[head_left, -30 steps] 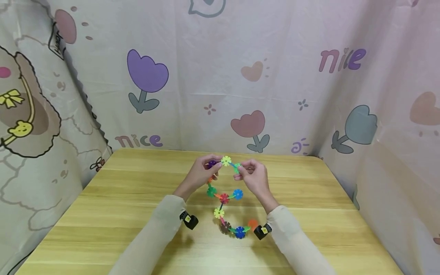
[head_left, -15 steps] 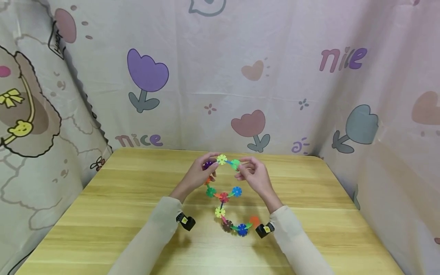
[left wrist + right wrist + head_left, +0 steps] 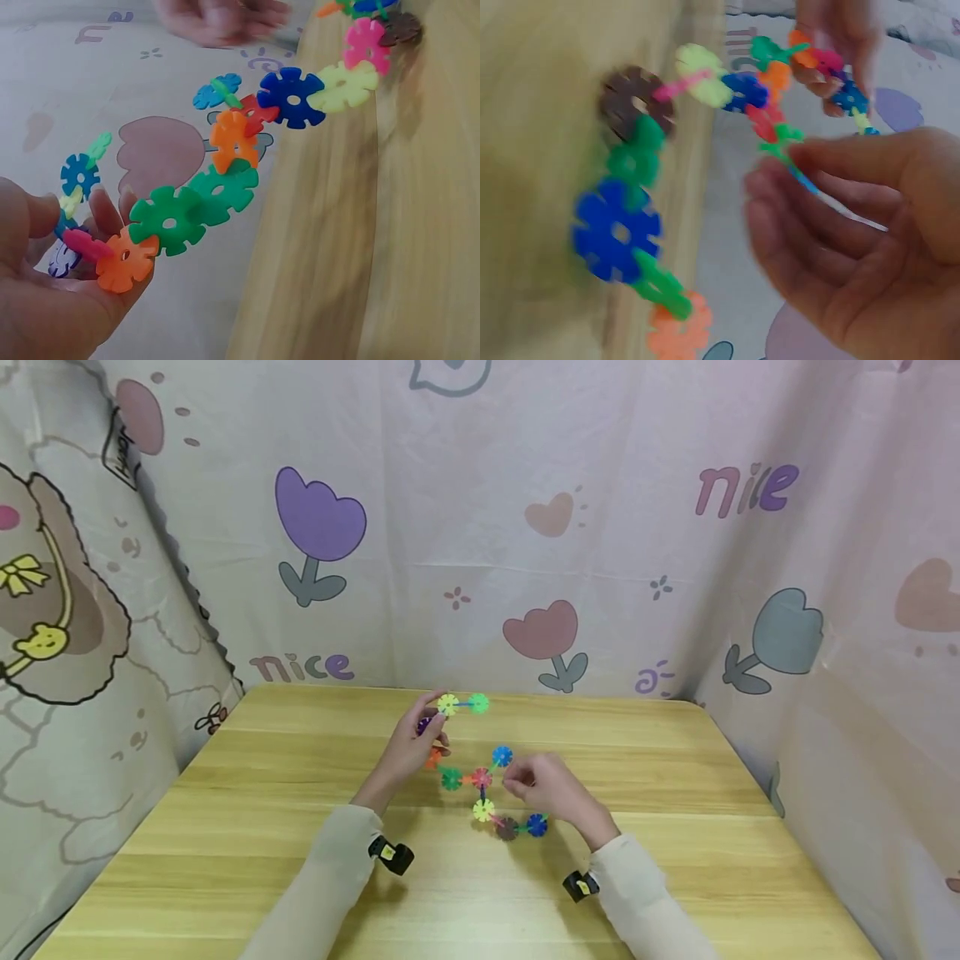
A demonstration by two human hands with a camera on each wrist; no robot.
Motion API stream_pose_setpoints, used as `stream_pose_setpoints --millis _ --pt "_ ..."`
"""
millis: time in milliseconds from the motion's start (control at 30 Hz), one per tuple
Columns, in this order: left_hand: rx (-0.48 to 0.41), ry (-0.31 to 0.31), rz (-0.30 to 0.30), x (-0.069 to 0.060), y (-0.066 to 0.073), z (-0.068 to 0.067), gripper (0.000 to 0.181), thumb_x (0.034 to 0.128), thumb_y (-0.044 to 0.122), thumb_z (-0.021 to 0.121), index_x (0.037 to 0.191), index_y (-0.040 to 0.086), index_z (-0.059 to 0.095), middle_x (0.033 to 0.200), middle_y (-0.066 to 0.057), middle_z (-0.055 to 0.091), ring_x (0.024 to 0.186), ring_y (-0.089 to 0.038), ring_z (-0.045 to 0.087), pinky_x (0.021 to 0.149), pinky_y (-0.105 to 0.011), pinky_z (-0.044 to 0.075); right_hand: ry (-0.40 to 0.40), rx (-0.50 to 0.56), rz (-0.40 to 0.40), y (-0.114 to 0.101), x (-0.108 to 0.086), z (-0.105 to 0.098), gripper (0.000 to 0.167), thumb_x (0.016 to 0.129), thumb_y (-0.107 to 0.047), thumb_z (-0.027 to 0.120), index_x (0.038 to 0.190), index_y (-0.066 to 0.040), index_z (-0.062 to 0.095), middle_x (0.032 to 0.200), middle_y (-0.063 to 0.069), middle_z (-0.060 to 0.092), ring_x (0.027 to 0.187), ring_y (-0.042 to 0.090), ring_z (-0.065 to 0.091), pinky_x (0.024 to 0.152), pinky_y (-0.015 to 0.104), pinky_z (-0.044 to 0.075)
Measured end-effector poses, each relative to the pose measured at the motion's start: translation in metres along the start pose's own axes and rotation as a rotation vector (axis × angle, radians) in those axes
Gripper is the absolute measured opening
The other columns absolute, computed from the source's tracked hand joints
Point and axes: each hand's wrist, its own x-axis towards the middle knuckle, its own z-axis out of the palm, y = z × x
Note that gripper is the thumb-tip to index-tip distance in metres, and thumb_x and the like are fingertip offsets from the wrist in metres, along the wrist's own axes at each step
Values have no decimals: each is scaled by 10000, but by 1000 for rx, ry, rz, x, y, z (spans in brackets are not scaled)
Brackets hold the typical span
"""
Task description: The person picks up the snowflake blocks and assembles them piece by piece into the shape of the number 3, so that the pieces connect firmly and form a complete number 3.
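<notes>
A chain of interlocking plastic snowflake discs (image 3: 451, 779) hangs above the table. My left hand (image 3: 405, 747) pinches it near a purple disc (image 3: 424, 726); a yellow disc (image 3: 447, 704) and a light green disc (image 3: 478, 703) stick up beyond the fingers. A side branch ends in a light blue disc (image 3: 502, 756). Close to its right is my right hand (image 3: 551, 789), fingers loosely bent; the left wrist view shows a gap between this hand (image 3: 221, 19) and the blue disc (image 3: 217, 91). The tail's orange disc (image 3: 679, 330) shows in the right wrist view.
The wooden table (image 3: 262, 827) lies beneath both arms. A printed cloth (image 3: 420, 527) hangs behind it and at the sides. Black cameras sit on the left wrist (image 3: 392, 855) and right wrist (image 3: 581, 886).
My right hand has let go of the light green disc and come down towards the light blue disc. My left hand has shifted left with the chain.
</notes>
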Motion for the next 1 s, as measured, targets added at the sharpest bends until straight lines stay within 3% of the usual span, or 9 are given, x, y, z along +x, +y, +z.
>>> stream_pose_setpoints --millis 133,400,633,867,1000 --pt "-19 22 1 -3 -2 -1 481 1121 115 393 1587 227 355 1174 -143 480 859 -170 599 772 -340 635 -91 -107 0 0 -2 9 65 952 -51 712 979 -12 758 867 58 754 770 99 667 694 204 560" --pt "-1 11 -9 -12 -6 -3 527 1132 124 329 1625 295 250 1285 -181 423 914 -181 577 880 -482 625 -162 -185 -19 4 -4 19 205 904 -110 795 1082 -24 741 809 -6 731 699 32 617 661 211 531" --pt "-35 -29 -30 -19 -6 -8 568 1126 94 347 1621 351 240 1318 -175 412 996 -212 589 869 -332 623 -226 -145 -25 5 -8 11 223 933 -84 740 1142 -9 724 729 -30 673 605 16 545 629 212 503" --pt "-15 -4 -10 -22 -6 -29 560 1088 172 530 1605 262 335 1310 -162 549 971 -104 649 850 -287 602 -176 -80 -32 4 -13 -5 213 1002 -108 658 1191 -33 720 862 -41 667 741 62 572 673 224 516" --pt "-34 -26 -1 -25 -4 -43 575 1064 189 585 1599 225 376 1289 -128 567 951 -90 677 854 -306 614 -111 -53 -60 3 -14 -10 199 1012 -113 645 1180 -47 731 916 -36 687 815 67 587 734 239 531"
